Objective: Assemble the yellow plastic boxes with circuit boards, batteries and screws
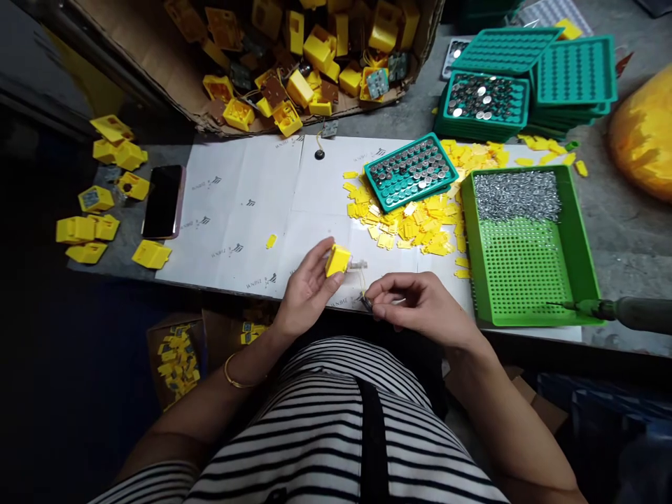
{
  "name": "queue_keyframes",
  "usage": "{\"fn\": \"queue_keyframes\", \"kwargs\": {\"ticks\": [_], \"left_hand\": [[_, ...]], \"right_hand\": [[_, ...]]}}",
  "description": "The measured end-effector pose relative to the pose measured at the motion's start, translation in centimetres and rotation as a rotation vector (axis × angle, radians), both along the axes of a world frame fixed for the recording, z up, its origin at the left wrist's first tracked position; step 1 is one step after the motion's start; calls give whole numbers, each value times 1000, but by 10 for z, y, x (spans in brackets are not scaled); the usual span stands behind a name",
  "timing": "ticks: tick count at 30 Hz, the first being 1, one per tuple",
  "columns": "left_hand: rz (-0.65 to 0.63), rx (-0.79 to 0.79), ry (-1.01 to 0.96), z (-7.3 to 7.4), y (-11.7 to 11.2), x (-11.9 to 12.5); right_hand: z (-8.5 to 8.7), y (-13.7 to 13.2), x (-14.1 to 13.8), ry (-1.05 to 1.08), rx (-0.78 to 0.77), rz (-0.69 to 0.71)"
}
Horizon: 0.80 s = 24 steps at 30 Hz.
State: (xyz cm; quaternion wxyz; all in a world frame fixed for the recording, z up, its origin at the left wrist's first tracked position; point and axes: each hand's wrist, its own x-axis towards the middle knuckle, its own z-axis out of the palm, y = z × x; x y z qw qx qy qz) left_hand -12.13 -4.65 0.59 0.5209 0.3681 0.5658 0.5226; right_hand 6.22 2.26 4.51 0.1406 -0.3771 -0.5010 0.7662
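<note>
My left hand [306, 289] grips a small yellow plastic housing [337, 260] just above the near table edge. A thin wire runs from the housing down to my right hand [420, 302], whose fingers are pinched on a small dark part [367, 303] at the wire's end. Both hands hover over the white paper sheets [246, 203] covering the table. A pile of small yellow plastic pieces [409, 224] lies just beyond my right hand, next to a teal tray of button cells [410, 171].
A green perforated tray [528, 245] holding small metal parts sits at right, an electric screwdriver [624, 311] by its near edge. Stacked teal trays [530, 84] stand behind. A cardboard box of yellow housings [294, 63] is at the back, a phone [163, 201] and loose housings at left.
</note>
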Motion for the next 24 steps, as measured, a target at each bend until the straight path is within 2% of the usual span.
{"fn": "queue_keyframes", "kwargs": {"ticks": [2,6,12,16,19,24], "left_hand": [[-41,-30,46,-2,-1,-2],[21,32,137,2,2,-7],[42,-276,-208,14,10,-8],[47,-299,-422,11,6,3],[-51,-328,-550,7,3,11],[-145,-357,-602,8,-1,16]], "right_hand": [[-4,-1,4,30,-60,-14],[-11,1,8,24,-65,-124],[-25,5,8,-12,-59,-214],[-28,3,8,-11,-79,-246],[-27,1,6,3,-60,-244],[-23,-5,3,-15,84,-211]]}}
